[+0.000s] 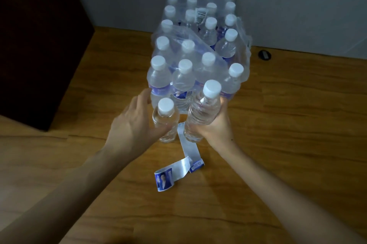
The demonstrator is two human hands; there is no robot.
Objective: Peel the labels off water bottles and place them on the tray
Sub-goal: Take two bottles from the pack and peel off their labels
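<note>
Left grip (133, 122) is wide, fingers relaxed beside a bare bottle (165, 122) standing mid-desk. Right grip (216, 124) wraps a second bare bottle (204, 110): full, heavy, slick, best held mid-body. Peeled labels (178, 166) lie toward the near edge.

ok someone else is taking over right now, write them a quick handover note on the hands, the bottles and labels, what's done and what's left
Right hand: grips a label-free bottle, tilted, at the near end of the pack.
Left hand: open, fingers straight beside a second bare bottle standing on the wooden table; contact unclear.
Labels: peeled strips lie on the table just in front of the two bottles.
Pack: shrink-wrap torn open at the near end; the near bottles show blue labels.
Done: two bottles stripped.
Left: the pack's bottles. No tray is in view, so nothing is on it yet.
</note>
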